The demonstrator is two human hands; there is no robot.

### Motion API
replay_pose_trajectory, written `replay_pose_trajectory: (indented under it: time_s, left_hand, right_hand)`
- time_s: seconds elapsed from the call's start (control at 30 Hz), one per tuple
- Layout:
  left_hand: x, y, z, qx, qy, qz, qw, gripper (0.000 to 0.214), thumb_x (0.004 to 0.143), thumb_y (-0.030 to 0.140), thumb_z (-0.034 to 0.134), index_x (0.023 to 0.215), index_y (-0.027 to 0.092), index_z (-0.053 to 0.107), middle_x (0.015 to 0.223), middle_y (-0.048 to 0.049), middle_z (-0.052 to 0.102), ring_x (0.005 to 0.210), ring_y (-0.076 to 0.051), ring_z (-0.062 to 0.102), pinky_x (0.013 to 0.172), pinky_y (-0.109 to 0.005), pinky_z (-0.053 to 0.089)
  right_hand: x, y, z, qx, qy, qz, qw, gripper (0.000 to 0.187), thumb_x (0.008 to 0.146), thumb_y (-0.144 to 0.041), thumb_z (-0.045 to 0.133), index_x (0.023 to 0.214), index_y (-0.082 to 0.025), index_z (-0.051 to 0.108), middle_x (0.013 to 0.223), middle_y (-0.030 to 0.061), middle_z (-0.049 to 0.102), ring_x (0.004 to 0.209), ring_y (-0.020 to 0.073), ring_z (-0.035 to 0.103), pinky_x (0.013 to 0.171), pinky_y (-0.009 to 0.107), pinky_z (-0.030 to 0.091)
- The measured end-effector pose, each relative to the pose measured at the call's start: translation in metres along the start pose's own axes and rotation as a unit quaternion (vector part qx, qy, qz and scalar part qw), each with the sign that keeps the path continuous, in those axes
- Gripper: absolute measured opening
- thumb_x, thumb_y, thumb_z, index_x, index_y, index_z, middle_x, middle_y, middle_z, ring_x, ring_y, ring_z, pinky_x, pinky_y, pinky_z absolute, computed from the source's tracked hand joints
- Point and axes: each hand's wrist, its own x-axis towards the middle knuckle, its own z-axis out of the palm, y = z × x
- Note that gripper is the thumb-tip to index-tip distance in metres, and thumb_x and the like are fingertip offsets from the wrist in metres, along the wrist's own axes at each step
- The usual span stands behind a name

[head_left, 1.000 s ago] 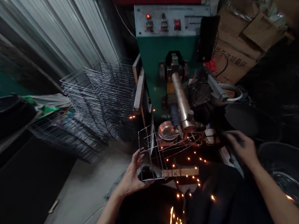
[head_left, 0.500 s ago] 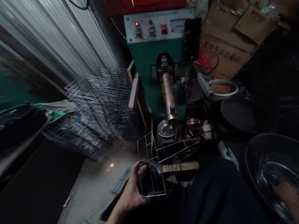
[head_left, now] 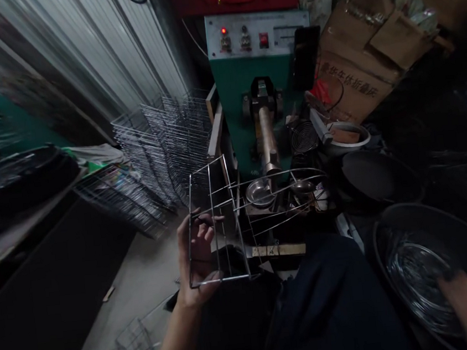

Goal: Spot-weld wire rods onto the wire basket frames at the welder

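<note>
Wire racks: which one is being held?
The silvery wire rack, raised in the left hand. The others aren't held: a tall stack stands by the wall, and a small rack lies on the grey concrete floor.

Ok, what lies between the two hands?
In the head view: the wire frame held by the left hand, then dark clothing, up to the right hand.

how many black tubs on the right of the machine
2. The lower-right black tub holds shiny wire, with the right hand in it; a second black tub sits behind it, beside the machine. More could be hidden in the dark.
</note>
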Motion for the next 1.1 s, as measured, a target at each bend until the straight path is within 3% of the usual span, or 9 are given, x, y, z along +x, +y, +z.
replay_pose_trajectory:
  time_s: [0.07, 0.13, 0.27, 0.37, 0.43, 0.53, 0.67, 0.87, 1.1]
  left_hand:
    - [0.008, 0.001, 0.005, -0.014, 0.019, 0.022, 0.999, 0.094, 0.062, 0.064, 0.091, 0.144, 0.036, 0.055, 0.125, -0.0081, 0.057, 0.119, -0.031, 0.060, 0.109, -0.048, 0.051]
    - [0.014, 0.001, 0.009, -0.022, 0.030, 0.039, 0.999, 0.092, 0.060, 0.063, 0.093, 0.141, 0.036, 0.058, 0.121, -0.0076, 0.058, 0.114, -0.029, 0.061, 0.107, -0.046, 0.053]
    - [0.023, 0.002, 0.014, -0.014, 0.023, 0.050, 0.998, 0.092, 0.061, 0.060, 0.093, 0.142, 0.032, 0.058, 0.119, -0.0085, 0.058, 0.112, -0.027, 0.060, 0.108, -0.046, 0.052]
    - [0.024, 0.006, 0.016, 0.004, 0.027, 0.036, 0.999, 0.090, 0.063, 0.061, 0.092, 0.142, 0.036, 0.057, 0.126, -0.0089, 0.057, 0.115, -0.029, 0.060, 0.108, -0.051, 0.051]
    - [0.024, 0.009, 0.017, 0.015, 0.031, 0.031, 0.999, 0.089, 0.064, 0.060, 0.092, 0.142, 0.039, 0.056, 0.129, -0.0081, 0.057, 0.115, -0.030, 0.060, 0.107, -0.052, 0.051]
    - [0.025, 0.014, 0.016, 0.024, 0.035, 0.033, 0.999, 0.087, 0.065, 0.058, 0.092, 0.142, 0.038, 0.056, 0.127, -0.0074, 0.057, 0.115, -0.029, 0.060, 0.106, -0.049, 0.052]
    - [0.032, 0.020, 0.015, 0.028, 0.040, 0.039, 0.998, 0.086, 0.065, 0.060, 0.091, 0.141, 0.036, 0.058, 0.122, -0.0067, 0.058, 0.111, -0.027, 0.061, 0.102, -0.044, 0.054]
    - [0.043, 0.017, 0.015, -0.013, 0.066, 0.069, 0.995, 0.085, 0.063, 0.056, 0.093, 0.138, 0.033, 0.061, 0.116, -0.0058, 0.059, 0.105, -0.025, 0.060, 0.097, -0.038, 0.054]
    - [0.052, 0.014, 0.018, -0.025, 0.074, 0.095, 0.992, 0.080, 0.063, 0.057, 0.092, 0.134, 0.033, 0.065, 0.116, -0.0059, 0.059, 0.107, -0.026, 0.058, 0.098, -0.041, 0.054]
  right_hand:
    - [-0.014, -0.061, -0.021, 0.056, 0.012, -0.002, 0.998, 0.039, 0.059, -0.065, 0.059, 0.056, -0.034, 0.035, 0.051, 0.0108, 0.057, 0.065, 0.0467, 0.069, 0.063, 0.065, 0.057]
    - [-0.040, -0.133, -0.040, 0.185, -0.061, -0.115, 0.974, 0.039, 0.066, -0.066, 0.066, 0.071, -0.028, 0.061, 0.077, 0.0133, 0.073, 0.081, 0.0409, 0.074, 0.077, 0.057, 0.062]
    - [-0.102, -0.268, -0.057, 0.300, -0.213, -0.361, 0.857, 0.033, 0.090, -0.051, 0.067, 0.103, -0.022, 0.077, 0.101, 0.0095, 0.080, 0.092, 0.0300, 0.077, 0.084, 0.042, 0.064]
    - [-0.136, -0.335, -0.047, 0.255, -0.178, -0.550, 0.775, 0.029, 0.100, -0.025, 0.059, 0.125, -0.025, 0.074, 0.118, 0.0071, 0.078, 0.108, 0.0255, 0.074, 0.095, 0.039, 0.062]
    - [-0.148, -0.364, -0.033, 0.193, -0.124, -0.618, 0.752, 0.039, 0.097, -0.010, 0.056, 0.128, -0.026, 0.073, 0.120, 0.0069, 0.078, 0.116, 0.0253, 0.070, 0.093, 0.037, 0.062]
    - [-0.153, -0.390, -0.012, 0.119, -0.085, -0.659, 0.738, 0.049, 0.090, 0.001, 0.057, 0.128, -0.026, 0.073, 0.122, 0.0072, 0.077, 0.125, 0.0268, 0.065, 0.086, 0.035, 0.063]
    - [-0.150, -0.402, 0.003, 0.076, -0.077, -0.684, 0.721, 0.051, 0.089, 0.001, 0.058, 0.127, -0.028, 0.072, 0.118, 0.0041, 0.078, 0.124, 0.0257, 0.066, 0.086, 0.034, 0.063]
    - [-0.147, -0.411, 0.004, 0.105, -0.106, -0.694, 0.705, 0.041, 0.094, -0.006, 0.060, 0.127, -0.027, 0.071, 0.120, 0.0032, 0.078, 0.115, 0.0245, 0.070, 0.086, 0.034, 0.062]
    - [-0.140, -0.423, 0.004, 0.124, -0.114, -0.693, 0.701, 0.046, 0.092, -0.002, 0.059, 0.126, -0.030, 0.072, 0.115, 0.0027, 0.079, 0.111, 0.0215, 0.070, 0.095, 0.035, 0.059]
